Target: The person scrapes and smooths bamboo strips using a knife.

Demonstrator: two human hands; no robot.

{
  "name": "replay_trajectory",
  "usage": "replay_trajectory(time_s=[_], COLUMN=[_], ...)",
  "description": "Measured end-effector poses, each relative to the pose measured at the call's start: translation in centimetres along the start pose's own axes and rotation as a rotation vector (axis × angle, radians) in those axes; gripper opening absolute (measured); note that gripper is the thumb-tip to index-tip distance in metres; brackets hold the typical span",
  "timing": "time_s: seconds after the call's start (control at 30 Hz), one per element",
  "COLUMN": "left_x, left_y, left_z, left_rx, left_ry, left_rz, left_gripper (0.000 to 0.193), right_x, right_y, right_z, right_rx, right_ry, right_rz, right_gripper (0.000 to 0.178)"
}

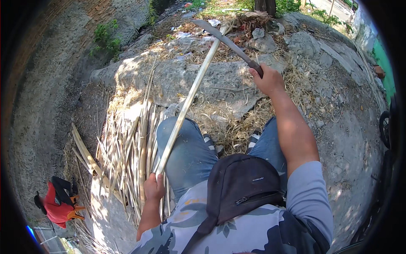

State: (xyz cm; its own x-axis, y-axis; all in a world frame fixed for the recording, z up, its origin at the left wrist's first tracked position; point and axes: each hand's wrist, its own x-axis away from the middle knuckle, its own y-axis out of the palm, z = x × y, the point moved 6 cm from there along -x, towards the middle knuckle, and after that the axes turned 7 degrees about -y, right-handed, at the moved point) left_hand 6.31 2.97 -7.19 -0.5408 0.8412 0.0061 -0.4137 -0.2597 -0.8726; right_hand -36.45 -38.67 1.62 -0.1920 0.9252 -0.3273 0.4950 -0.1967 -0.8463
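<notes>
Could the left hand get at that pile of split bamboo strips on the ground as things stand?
Probably not freely: the left hand is right beside the pile of strips, but it is closed around the long bamboo strip.

My left hand (154, 186) is down by my left thigh, fingers curled tight in a fist, while my right arm reaches out ahead, nearly straight, with my right hand (267, 79) clenched in a grip.

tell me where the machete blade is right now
In the head view the machete is up top, centre-right, its handle gripped by the right hand. Its blade crosses the far end of the bamboo strip held by the left hand.
</notes>
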Motion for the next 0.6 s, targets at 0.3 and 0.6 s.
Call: replay_trajectory(time_s=[0.3,0.6], left_x=[1.0,1.3], left_y=[1.4,1.3], left_z=[-2.1,-1.9], left_rx=[0.087,0.038], left_ry=[0.027,0.037], left_rz=[-0.027,-0.018], left_gripper=[0.049,0.053], right_x=[0.0,0.3], right_y=[-0.3,-1.0], right_z=[-0.6,-1.8], right_rx=[-0.239,-0.231], right_ry=[-0.129,-0.151], right_rz=[0.039,0.020], right_gripper=[0.060,0.059])
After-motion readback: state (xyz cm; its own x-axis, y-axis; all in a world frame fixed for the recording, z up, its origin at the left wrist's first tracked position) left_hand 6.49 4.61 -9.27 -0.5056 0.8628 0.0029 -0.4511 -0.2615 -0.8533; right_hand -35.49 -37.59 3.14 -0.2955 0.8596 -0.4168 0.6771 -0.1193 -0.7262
